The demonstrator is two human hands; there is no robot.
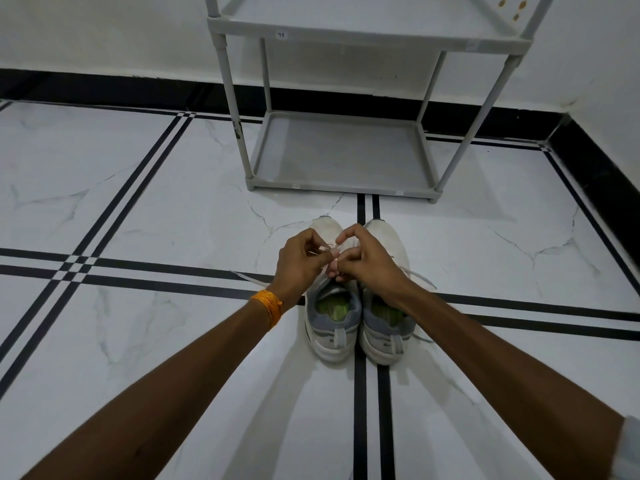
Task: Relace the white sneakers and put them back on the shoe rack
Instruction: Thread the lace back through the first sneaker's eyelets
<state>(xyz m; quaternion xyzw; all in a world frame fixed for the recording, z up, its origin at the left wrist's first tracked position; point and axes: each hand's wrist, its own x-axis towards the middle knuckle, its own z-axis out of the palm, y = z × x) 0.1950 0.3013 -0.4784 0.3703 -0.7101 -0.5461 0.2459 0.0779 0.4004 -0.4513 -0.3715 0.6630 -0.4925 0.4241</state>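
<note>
Two white sneakers stand side by side on the floor, heels toward me, with grey collars and green insoles. The left sneaker (331,327) has my hands over its lacing area. My left hand (300,263) pinches a white lace (251,279) whose loose end trails left across the floor. My right hand (367,263) pinches the lace close beside it, above the tongue. The right sneaker (386,332) has a loose lace end (420,279) lying off to its right. The eyelets are hidden under my fingers.
A grey shoe rack (341,187) stands just beyond the sneakers against the white wall; its bottom and upper shelves (363,32) hold nothing. The floor is white marble tile with black stripes. A black skirting runs along both walls. An orange thread band circles my left wrist.
</note>
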